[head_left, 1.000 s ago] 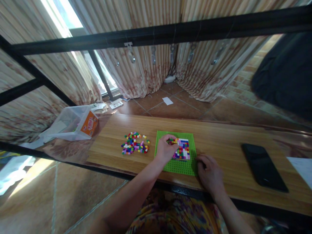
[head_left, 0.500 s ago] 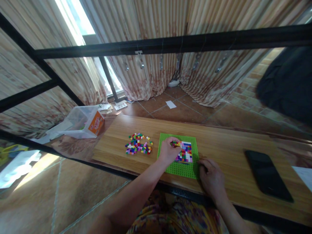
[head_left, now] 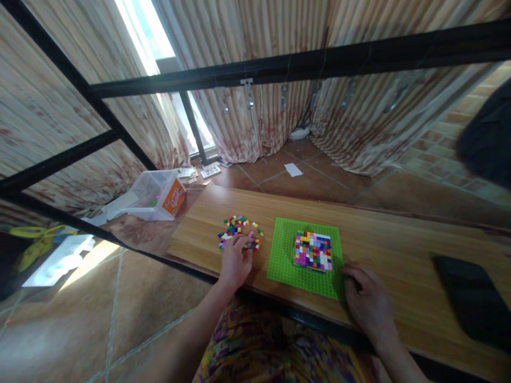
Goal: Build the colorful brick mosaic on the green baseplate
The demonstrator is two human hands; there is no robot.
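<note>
My left hand (head_left: 236,261) is over the near side of a pile of small coloured building bricks (head_left: 235,226); thumb and fingers are a little apart, and no brick shows between them. The hand covers part of the pile. A green studded baseplate (head_left: 281,260) lies to the right of the pile. On it stands a square block of many-coloured bricks (head_left: 313,250), more than one layer high. With curled fingers, my right hand (head_left: 367,298) grips the baseplate's near right edge.
A black phone (head_left: 473,300) lies on the right of the wooden table (head_left: 383,239). Past the table's left end stands a clear plastic box (head_left: 154,194) with an orange label. A black metal bar (head_left: 271,74) runs across, beyond the table, before striped curtains.
My left hand has left the block on the baseplate and moved left to the loose bricks, uncovering the block. My right hand keeps its place at the plate's edge. The view has shifted somewhat.
</note>
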